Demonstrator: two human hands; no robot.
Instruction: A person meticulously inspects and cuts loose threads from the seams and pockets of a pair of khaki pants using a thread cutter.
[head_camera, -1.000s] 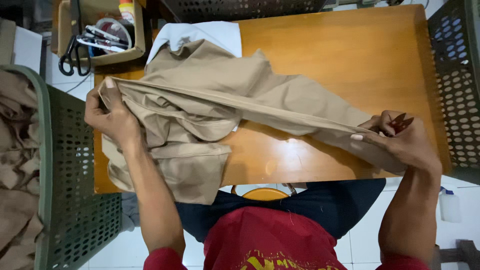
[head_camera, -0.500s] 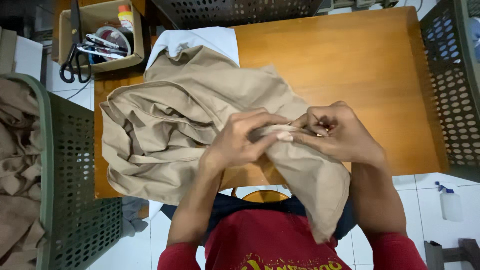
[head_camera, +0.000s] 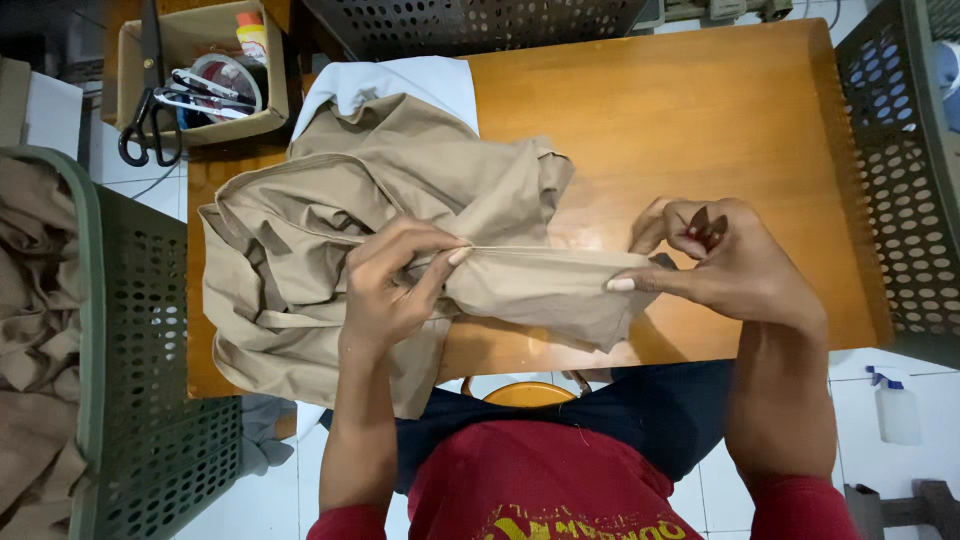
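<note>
Here, in the head view, I see the tan garment heaped on the wooden bench, most of it bunched toward the left end over a white cloth. My left hand pinches a seam of it, fingers closed tight on the fabric; my right hand pinches the same edge further along, thumb and forefinger shut on it, so a short stretch runs taut between the two. Something small and dark red is tucked in the right palm; I cannot tell what it is.

The risks, as I judge them: the grip is a fingertip pinch on both sides, so a harder pull could slip the edge out of one hand and let the stretch go slack. A flap of the garment hangs over the near edge of the bench, and its weight could drag more cloth down toward the floor. The bunched part lies close to the cardboard box with scissors, and a tug leftward could snag there. The green basket of more tan cloth stands just beside the bench, left.
</note>
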